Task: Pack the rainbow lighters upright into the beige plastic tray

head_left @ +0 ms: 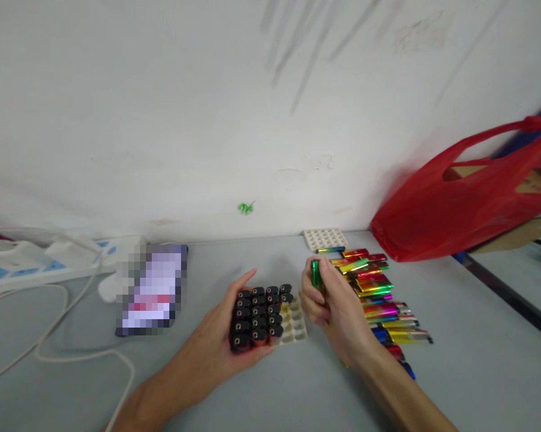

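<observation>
My left hand [220, 339] is wrapped round the left side of a pale tray [299, 330] on the table, its thumb along the back. Several lighters [259, 318] with black tops stand upright in the tray's left and middle slots; the slots at its right side show bare. Just right of the tray, my right hand [335, 306] is closed round a shiny green lighter [315, 274], its lower part hidden by the fingers. Behind and beside that hand lies a loose pile of metallic lighters [373, 282] in red, gold, green, purple and blue, partly covered by the forearm.
Another pale slotted tray [326, 239] lies against the wall. A red plastic bag [450, 198] with cardboard inside stands at the right. On the left are a phone [155, 288] with a blurred-out screen, a white power strip [49, 264] and loose white cables [85, 354].
</observation>
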A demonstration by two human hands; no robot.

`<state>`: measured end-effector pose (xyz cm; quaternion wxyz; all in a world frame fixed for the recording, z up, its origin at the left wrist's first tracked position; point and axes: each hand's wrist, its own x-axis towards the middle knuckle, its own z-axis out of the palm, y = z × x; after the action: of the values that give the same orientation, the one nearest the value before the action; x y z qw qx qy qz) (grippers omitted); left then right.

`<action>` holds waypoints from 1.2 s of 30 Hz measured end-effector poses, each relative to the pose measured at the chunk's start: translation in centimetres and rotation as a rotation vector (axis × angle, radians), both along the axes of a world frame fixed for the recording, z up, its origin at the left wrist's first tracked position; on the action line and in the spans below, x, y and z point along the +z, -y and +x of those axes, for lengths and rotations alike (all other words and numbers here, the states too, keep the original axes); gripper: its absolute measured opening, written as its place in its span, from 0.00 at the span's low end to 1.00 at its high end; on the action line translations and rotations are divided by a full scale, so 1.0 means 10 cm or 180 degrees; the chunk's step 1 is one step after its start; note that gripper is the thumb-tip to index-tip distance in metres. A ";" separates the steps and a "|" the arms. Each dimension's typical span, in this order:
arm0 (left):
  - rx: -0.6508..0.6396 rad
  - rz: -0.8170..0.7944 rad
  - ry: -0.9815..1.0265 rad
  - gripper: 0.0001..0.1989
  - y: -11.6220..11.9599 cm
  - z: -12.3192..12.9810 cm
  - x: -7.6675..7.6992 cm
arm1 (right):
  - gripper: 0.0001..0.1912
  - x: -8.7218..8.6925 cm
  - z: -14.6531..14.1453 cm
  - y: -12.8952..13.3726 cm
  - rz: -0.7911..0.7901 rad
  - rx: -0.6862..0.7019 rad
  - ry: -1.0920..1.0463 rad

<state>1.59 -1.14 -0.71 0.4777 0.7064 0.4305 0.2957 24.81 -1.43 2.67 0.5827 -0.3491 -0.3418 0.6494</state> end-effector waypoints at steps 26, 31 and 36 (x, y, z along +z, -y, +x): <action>-0.0011 0.0011 -0.0007 0.53 0.00 0.01 0.00 | 0.09 0.00 0.24 0.00 0.1388 -0.0167 0.2980; 0.0045 -0.0047 0.0016 0.53 0.00 0.02 0.00 | 0.11 -0.15 0.30 -0.10 0.1178 -0.1451 0.4757; -0.0024 -0.0139 0.0128 0.53 0.00 0.02 0.00 | 0.23 -0.27 0.30 -0.10 0.0557 -0.1568 0.6187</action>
<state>1.77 -1.15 -0.75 0.5026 0.6914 0.4245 0.2986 27.78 -0.38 0.00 0.1927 -0.7445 -0.6338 -0.0830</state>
